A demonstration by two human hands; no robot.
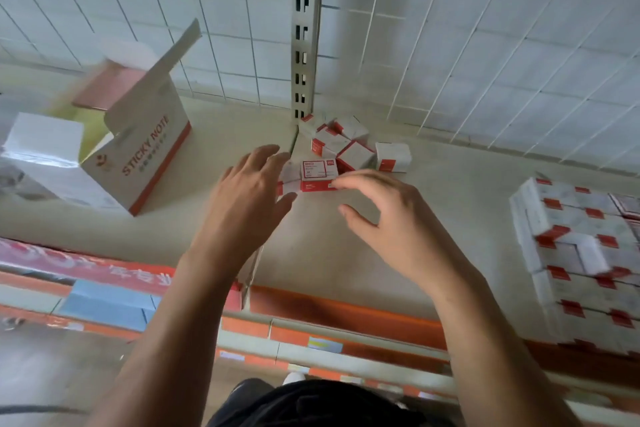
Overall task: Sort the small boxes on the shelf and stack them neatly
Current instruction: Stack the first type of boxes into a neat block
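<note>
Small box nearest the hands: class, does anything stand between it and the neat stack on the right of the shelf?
Nothing visible does, besides the right hand touching its end. Bare shelf runs from the small box to the neat stack. The loose boxes lie behind it, off that path.

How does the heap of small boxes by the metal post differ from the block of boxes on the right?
The heap lies jumbled, boxes tilted at odd angles; the block is packed in rows. The heap holds few boxes; the block holds many more. The heap sits at the back of the shelf; the block reaches toward its front edge. Both are white boxes with red marks.
</note>
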